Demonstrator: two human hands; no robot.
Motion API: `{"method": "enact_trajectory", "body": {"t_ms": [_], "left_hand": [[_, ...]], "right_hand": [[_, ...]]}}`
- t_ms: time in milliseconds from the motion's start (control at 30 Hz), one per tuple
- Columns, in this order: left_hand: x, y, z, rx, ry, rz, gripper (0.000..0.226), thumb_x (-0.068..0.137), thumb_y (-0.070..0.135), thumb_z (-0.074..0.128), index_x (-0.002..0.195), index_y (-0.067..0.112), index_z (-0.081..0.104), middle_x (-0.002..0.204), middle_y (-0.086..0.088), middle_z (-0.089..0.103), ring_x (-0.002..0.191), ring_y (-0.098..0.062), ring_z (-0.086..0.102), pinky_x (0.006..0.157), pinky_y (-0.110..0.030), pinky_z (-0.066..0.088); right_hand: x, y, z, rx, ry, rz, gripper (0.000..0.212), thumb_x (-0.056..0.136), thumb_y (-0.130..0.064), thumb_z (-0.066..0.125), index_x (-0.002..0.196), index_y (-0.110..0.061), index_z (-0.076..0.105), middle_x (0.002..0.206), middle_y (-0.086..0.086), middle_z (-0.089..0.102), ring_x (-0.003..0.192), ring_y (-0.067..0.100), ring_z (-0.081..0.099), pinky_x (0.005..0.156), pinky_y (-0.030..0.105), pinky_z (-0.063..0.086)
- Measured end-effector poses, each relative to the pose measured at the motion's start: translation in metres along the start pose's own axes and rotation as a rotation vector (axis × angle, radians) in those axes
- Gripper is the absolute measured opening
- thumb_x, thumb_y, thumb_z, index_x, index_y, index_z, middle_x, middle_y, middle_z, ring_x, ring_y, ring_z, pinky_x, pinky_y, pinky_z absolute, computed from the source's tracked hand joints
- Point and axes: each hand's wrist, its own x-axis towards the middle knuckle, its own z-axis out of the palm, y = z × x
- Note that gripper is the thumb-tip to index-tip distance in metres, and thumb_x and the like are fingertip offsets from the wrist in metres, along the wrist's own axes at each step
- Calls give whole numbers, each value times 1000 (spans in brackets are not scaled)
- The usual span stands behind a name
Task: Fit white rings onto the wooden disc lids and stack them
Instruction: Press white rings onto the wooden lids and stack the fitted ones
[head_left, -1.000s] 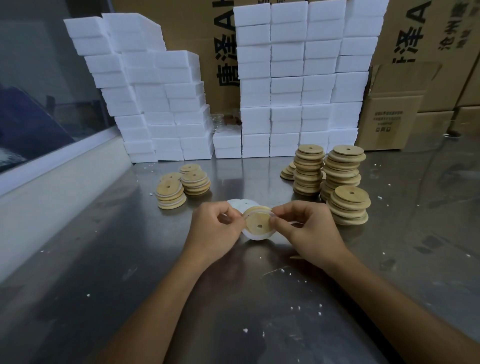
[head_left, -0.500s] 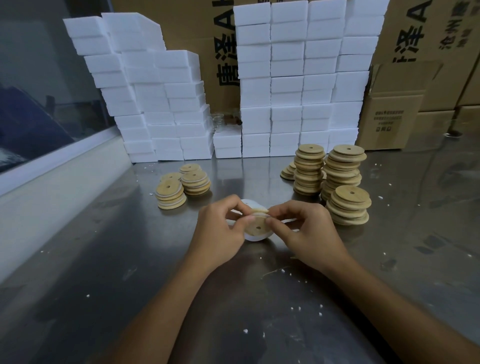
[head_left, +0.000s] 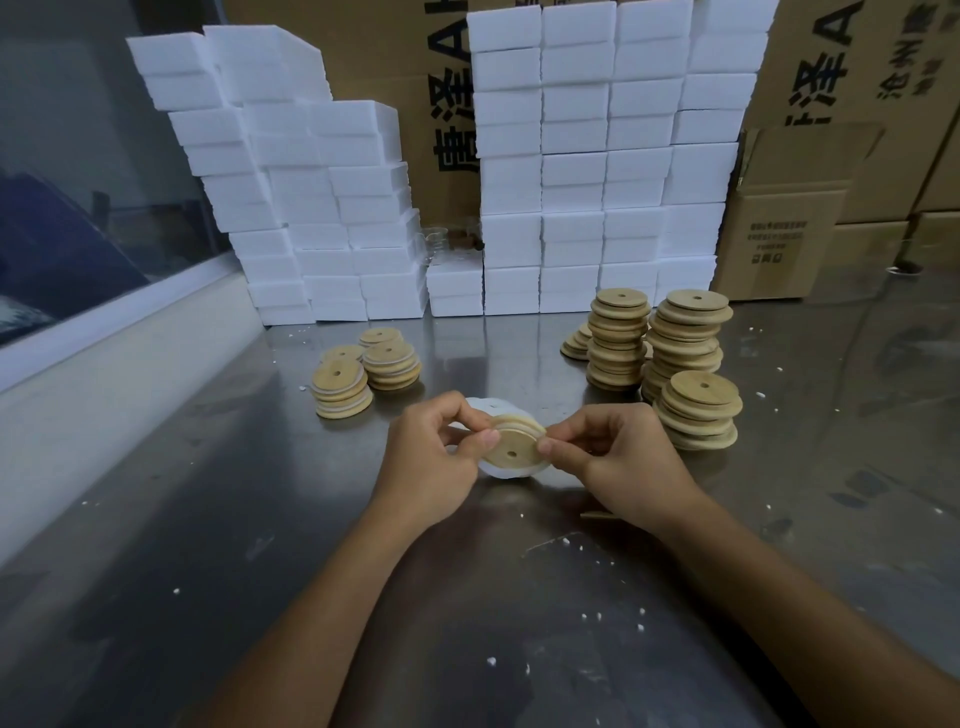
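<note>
Tilted up now, wooden disc lid (head_left: 513, 448) sits between both hands' grip.

We had both forearms reaching fwd & angling inward, hands meeting at centre. Our left hand (head_left: 434, 452) sat w/ fingers curled, thumb & fingertips pinching the wooden disc lid (head_left: 514, 448) at its left edge. Our right hand (head_left: 618, 457) mirrored it, thumb & index pinching the right edge, other fingers curled.

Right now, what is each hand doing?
Left hand: pinching the wooden disc lid at its left edge.
Right hand: pinching the same lid's right edge.
</note>
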Motion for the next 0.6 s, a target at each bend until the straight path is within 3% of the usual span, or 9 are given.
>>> {"method": "enact_trajectory", "body": {"t_ms": [233, 333, 400, 500, 600], "left_hand": [[0, -9, 2, -135, 36, -141, 24, 83, 1, 72, 68, 15, 60, 87, 3, 70, 75, -25, 73, 74, -53, 59], [1, -10, 3, -96, 31, -129, 22, 82, 3, 73, 68, 15, 60, 84, 0, 70, 71, -23, 73, 74, -50, 60], [1, -8, 5, -43, 17, -81, 23, 81, 3, 73, 70, 18, 60, 79, 0, 71, 69, -19, 72, 70, -40, 60], [-1, -4, 5, -11, 12, 0, 26, 80, 1, 71, 72, 24, 60, 77, 9, 68, 71, -11, 70, 63, -25, 57], [-2, -1, 6, -27, 7, 57, 21, 83, 6, 72, 76, 23, 61, 82, 15, 68, 73, -5, 70, 66, -32, 61]], "right_hand": [[-4, 6, 4, 9, -17, 57, 7, 81, -17, 82, 82, -16, 75, 75, 2, 76, 72, 21, 75, 73, 47, 62], [-2, 6, 4, -7, 34, 26, 7, 82, -16, 81, 80, -17, 75, 72, -2, 75, 65, 11, 71, 62, 33, 59], [-2, 5, 4, -17, 59, -7, 6, 83, -15, 80, 80, -17, 75, 75, -3, 75, 66, 8, 70, 58, 23, 54], [-3, 3, 3, -52, 84, -53, 5, 84, -16, 79, 84, -18, 75, 80, -5, 75, 76, 6, 71, 61, 23, 57], [-6, 0, 4, -85, 102, -107, 4, 85, -16, 78, 86, -19, 75, 82, -7, 75, 80, 4, 70, 68, 25, 59]]}}
